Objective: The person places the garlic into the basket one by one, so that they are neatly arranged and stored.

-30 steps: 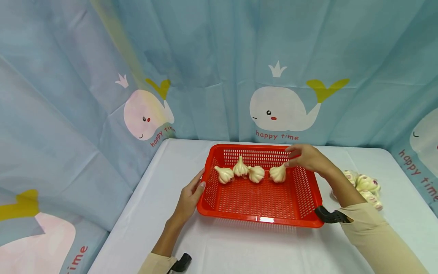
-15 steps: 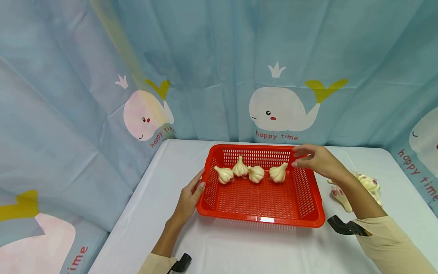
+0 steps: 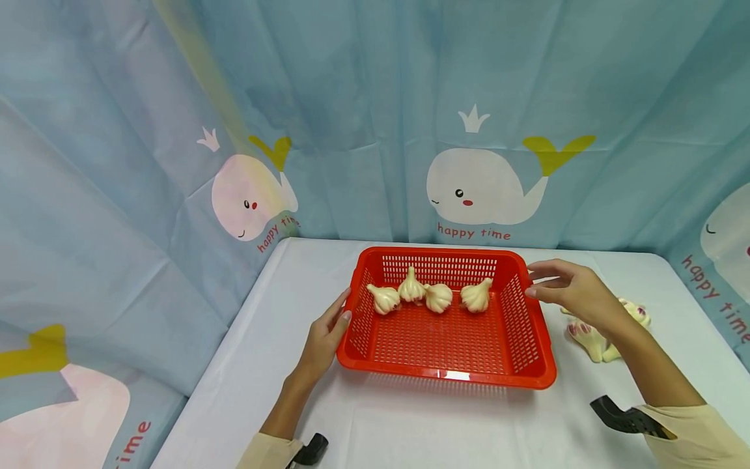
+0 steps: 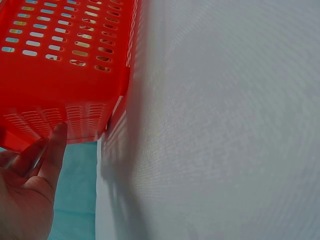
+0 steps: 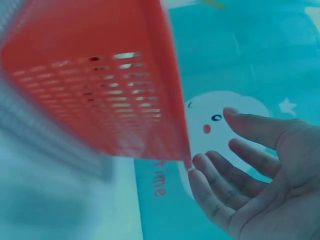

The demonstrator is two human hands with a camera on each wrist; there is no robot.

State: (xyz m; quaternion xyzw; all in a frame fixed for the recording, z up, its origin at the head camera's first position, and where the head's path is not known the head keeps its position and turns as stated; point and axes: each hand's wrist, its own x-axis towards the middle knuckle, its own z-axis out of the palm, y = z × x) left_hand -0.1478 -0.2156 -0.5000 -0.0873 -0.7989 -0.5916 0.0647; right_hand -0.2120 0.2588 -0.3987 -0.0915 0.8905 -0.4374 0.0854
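A red plastic basket [image 3: 445, 376] with slotted walls stands on the white table. Inside it, several garlic bulbs [image 3: 439, 298] lie in a loose row towards the back. My left hand [image 3: 321, 340] touches the basket's left side, its fingers fairly straight along the outer wall; the left wrist view shows a finger [image 4: 57, 145] against that wall. At the right rim is my right hand [image 3: 577, 290], fingers loosely bent and holding nothing. The right wrist view shows its palm [image 5: 280, 195] open, fingertips close to the rim; contact is hard to tell.
More garlic bulbs [image 3: 588, 335] lie in a group on the table right of the basket, partly hidden by my right hand and forearm. A blue curtain [image 3: 363, 130] with whale prints hangs behind and at both sides of the table [image 3: 404, 430].
My right hand has drawn away rightward from the rightmost garlic bulb in the basket to beyond the right rim. That bulb stays in place. My left hand and the basket have barely moved.
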